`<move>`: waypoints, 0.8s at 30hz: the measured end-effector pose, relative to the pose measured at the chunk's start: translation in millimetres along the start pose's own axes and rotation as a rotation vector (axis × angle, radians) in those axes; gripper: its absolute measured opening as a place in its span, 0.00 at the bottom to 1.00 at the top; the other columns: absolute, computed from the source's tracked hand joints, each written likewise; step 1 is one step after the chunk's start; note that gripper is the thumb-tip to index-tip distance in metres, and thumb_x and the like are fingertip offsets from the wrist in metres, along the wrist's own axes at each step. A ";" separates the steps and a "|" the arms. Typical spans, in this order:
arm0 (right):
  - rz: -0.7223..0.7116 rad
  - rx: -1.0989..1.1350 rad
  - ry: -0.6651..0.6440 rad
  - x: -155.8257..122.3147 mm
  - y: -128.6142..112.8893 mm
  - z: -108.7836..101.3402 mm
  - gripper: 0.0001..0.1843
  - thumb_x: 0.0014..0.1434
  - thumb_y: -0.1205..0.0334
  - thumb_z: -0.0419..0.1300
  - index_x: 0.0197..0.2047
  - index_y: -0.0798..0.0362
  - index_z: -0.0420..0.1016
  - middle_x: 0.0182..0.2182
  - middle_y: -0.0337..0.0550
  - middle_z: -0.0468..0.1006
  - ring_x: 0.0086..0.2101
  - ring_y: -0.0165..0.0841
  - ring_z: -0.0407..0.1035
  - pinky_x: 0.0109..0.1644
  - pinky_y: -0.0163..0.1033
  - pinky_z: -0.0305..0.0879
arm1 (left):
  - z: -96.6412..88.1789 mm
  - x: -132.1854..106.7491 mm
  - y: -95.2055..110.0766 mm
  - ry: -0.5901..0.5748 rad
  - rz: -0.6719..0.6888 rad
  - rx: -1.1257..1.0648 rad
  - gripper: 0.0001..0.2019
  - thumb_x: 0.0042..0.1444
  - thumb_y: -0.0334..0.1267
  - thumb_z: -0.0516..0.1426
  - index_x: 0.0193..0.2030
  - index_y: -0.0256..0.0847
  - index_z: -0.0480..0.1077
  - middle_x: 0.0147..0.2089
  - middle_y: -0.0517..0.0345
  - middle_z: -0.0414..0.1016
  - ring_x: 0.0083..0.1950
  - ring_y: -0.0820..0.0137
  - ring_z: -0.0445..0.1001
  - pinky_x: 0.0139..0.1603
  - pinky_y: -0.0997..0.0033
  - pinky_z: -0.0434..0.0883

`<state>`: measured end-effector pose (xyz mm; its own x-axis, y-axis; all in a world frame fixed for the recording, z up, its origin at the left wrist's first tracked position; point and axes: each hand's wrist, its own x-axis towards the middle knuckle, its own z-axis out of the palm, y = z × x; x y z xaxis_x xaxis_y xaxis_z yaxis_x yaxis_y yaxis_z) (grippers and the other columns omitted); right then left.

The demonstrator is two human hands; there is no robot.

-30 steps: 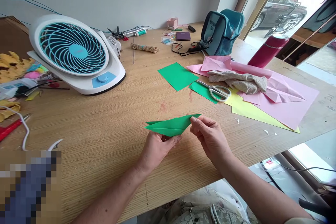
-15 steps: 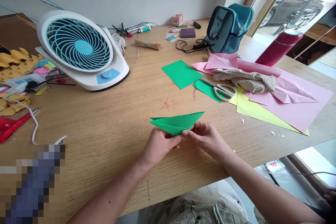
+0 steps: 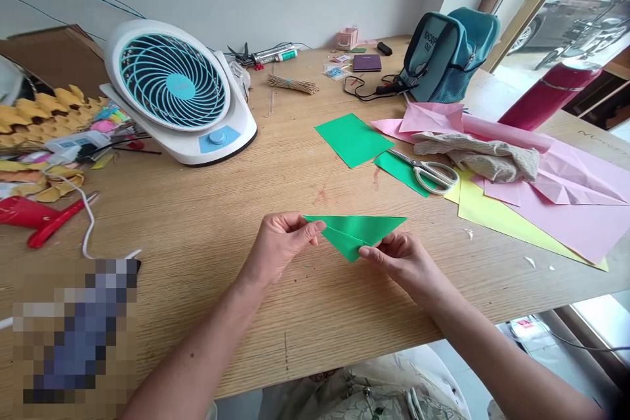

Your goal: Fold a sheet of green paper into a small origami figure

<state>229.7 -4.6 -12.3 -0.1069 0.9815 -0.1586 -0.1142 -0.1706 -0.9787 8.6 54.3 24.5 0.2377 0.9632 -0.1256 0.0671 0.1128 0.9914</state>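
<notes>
Pinching the folded green paper (image 3: 352, 230), we hold it over the table (image 3: 207, 236), near its front edge. The paper lies rightward from our left hand (image 3: 280, 243), whose fingers grip one tip; our right hand (image 3: 406, 262) grips beside the blunt corner. Its long axis runs sideways; this corner points to the front edge.

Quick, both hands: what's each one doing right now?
Left hand: closed, pinching the left corner of the folded green paper.
Right hand: closed, gripping the same paper near its bottom point.
</notes>
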 end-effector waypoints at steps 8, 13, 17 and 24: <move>0.006 0.084 0.000 -2.4 -9.9 8.4 0.17 0.44 0.45 0.77 0.28 0.48 0.83 0.25 0.41 0.82 0.27 0.34 0.70 0.30 0.38 0.66 | 4.4 -0.3 -0.8 0.106 0.031 -0.068 0.22 0.43 0.54 0.72 0.20 0.38 0.72 0.18 0.63 0.65 0.21 0.80 0.53 0.23 0.74 0.50; 0.079 0.045 -0.045 -3.0 -10.6 17.0 0.19 0.44 0.45 0.77 0.28 0.52 0.84 0.26 0.44 0.83 0.24 0.32 0.71 0.27 0.37 0.67 | 17.6 -8.2 -2.1 0.101 0.053 -0.059 0.21 0.47 0.51 0.71 0.19 0.38 0.70 0.19 0.64 0.64 0.22 0.79 0.56 0.23 0.75 0.52; 0.082 -0.038 -0.070 -3.2 -11.1 14.3 0.22 0.52 0.41 0.72 0.28 0.53 0.86 0.25 0.46 0.84 0.20 0.29 0.69 0.26 0.36 0.65 | 19.9 -10.7 -2.2 0.095 0.029 -0.097 0.22 0.47 0.50 0.71 0.19 0.37 0.68 0.19 0.65 0.62 0.22 0.81 0.54 0.23 0.76 0.53; 0.056 0.004 -0.095 -1.6 -9.4 11.8 0.23 0.51 0.39 0.71 0.30 0.53 0.86 0.29 0.47 0.86 0.20 0.28 0.70 0.27 0.35 0.66 | 29.0 -14.0 -3.1 -0.151 -0.062 -0.154 0.21 0.44 0.53 0.72 0.25 0.38 0.72 0.21 0.67 0.64 0.21 0.79 0.57 0.22 0.75 0.57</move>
<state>219.3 -5.5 -1.4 -0.2066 0.9578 -0.1998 -0.1090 -0.2255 -0.9681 33.2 33.4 22.1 0.3805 0.9073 -0.1791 -0.0598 0.2174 0.9743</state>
